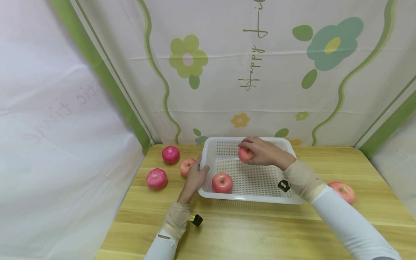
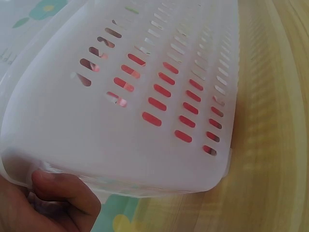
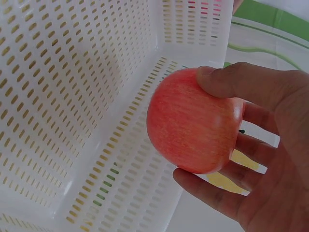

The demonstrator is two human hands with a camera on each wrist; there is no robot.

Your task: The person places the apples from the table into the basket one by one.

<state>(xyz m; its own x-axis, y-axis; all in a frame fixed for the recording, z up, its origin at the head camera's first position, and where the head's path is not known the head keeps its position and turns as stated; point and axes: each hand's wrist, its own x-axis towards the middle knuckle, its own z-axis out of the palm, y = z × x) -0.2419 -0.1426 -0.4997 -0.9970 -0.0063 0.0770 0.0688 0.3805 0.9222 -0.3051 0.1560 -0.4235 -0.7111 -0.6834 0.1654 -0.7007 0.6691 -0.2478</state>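
A white perforated plastic basket (image 1: 250, 198) is on the wooden table. My left hand (image 1: 196, 177) grips its left rim; in the left wrist view the curled fingers of that hand (image 2: 63, 198) are at the rim's corner. Over the back part of the basket, my right hand (image 1: 264, 151) holds a pinkish-red apple (image 1: 246, 154). The right wrist view shows thumb and fingers around this apple (image 3: 193, 121), its stem toward the palm. Another apple (image 1: 222, 183) sits inside the basket at the front left corner.
Left of the basket are an apple (image 1: 186, 167) partly behind my left hand and two magenta round fruits, one farther back (image 1: 170, 154) and one nearer (image 1: 157, 178). An apple (image 1: 342, 192) lies to the right, partly covered by my right sleeve. A printed curtain (image 1: 221, 97) hangs behind the table.
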